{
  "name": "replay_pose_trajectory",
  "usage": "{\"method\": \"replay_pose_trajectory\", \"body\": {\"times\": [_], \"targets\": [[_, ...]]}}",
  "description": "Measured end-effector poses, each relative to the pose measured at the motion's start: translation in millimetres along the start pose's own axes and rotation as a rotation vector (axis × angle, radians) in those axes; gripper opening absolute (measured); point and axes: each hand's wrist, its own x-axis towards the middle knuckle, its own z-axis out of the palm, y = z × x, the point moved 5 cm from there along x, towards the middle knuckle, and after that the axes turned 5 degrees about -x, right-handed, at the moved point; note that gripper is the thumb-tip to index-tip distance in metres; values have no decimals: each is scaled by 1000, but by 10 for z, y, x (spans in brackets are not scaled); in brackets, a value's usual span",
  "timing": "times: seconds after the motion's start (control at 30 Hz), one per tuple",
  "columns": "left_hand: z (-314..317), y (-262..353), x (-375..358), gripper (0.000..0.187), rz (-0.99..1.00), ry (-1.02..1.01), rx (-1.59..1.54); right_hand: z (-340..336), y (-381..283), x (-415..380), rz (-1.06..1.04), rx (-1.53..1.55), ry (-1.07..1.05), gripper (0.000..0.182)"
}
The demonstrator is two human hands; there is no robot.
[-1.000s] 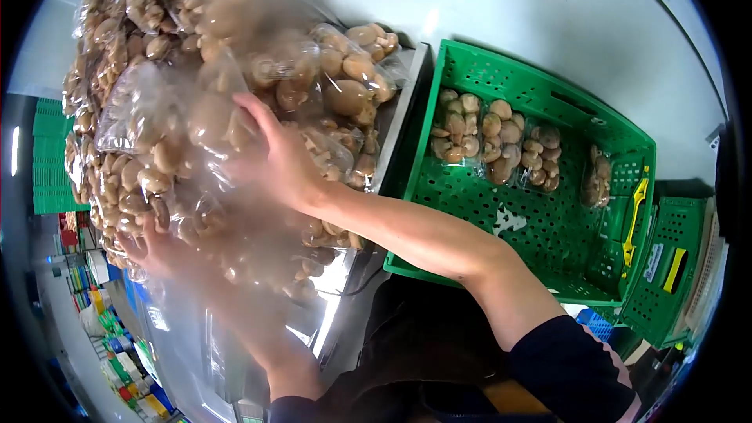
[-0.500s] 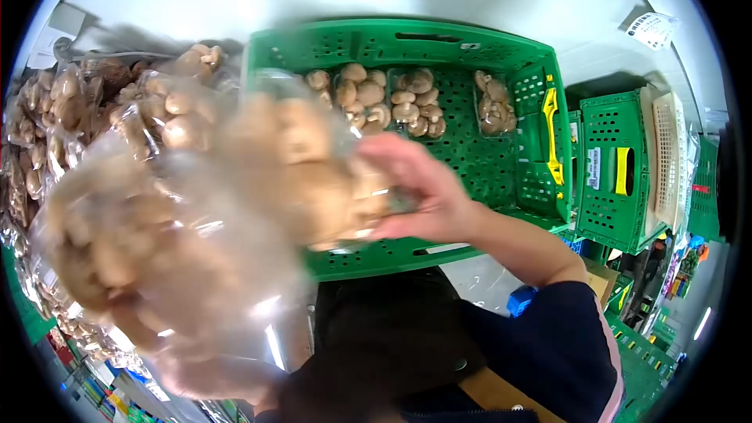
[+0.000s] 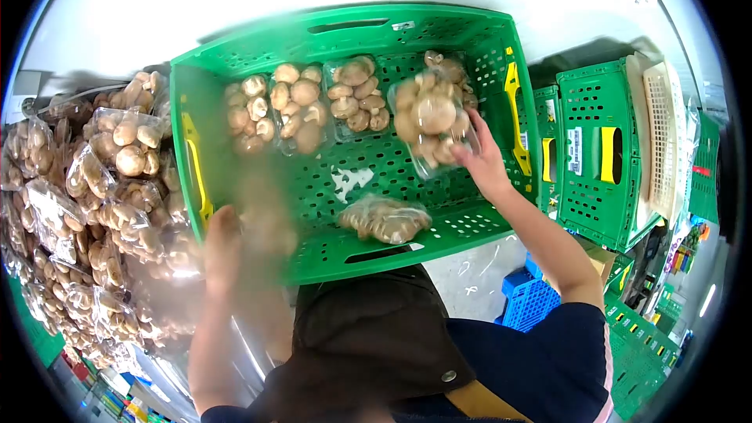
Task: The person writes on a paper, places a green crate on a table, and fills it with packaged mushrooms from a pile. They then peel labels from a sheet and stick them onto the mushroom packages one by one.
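Note:
In my right hand (image 3: 484, 158) is a clear-wrapped pack of mushrooms (image 3: 431, 119), tilted over the right part of a green crate (image 3: 345, 261). It partly covers another mushroom pack (image 3: 448, 69) behind it. My left hand (image 3: 225, 244), at the crate's near left corner, grips a second pack of mushrooms (image 3: 268, 215), badly smeared by motion. Along the far side lie more packs: one at the left (image 3: 252, 113), one beside it (image 3: 301, 106) and another in the middle (image 3: 357, 94). A further wrapped pack (image 3: 385, 219) rests near the front wall.
A large heap of bagged mushrooms (image 3: 102, 211) borders the crate on the left. To the right stand green crates (image 3: 595, 149) with yellow handles and a cream basket (image 3: 666, 141). A blue crate (image 3: 529, 301) sits on the floor below.
My right hand has moved its pack rightward over the crate. My left hand has risen from the lower left to the crate's corner. Another pack now lies by the front wall.

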Motion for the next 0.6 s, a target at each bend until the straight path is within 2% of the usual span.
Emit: {"method": "replay_pose_trajectory", "body": {"times": [0.07,0.1,0.13,0.17,0.27,0.33,0.37,0.43,0.53,0.6], "targets": [[184,362,-80,37,322,-24,721,-27,250,431,-206,-94,-35,72],[247,292,-93,48,335,-136,839,-64,343,618,-214,-459,-27,71],[274,310,-115,48,327,-123,888,-9,314,699,-219,-819,-17,69],[319,349,-120,47,324,-107,937,67,197,655,-383,-989,12,66],[384,354,-44,56,270,-157,908,347,29,579,-529,-1329,-44,66],[418,298,69,60,231,-168,846,402,188,712,-557,-1429,-56,70],[473,299,108,66,117,-233,748,422,270,812,-582,-1480,-54,71],[698,755,180,66,104,-306,839,497,342,943,-576,-1522,-19,74],[824,976,212,64,168,-347,1129,622,152,722,-533,-1471,-48,73],[852,902,295,62,319,-284,1183,779,6,278,-503,-1299,-290,77]]}}
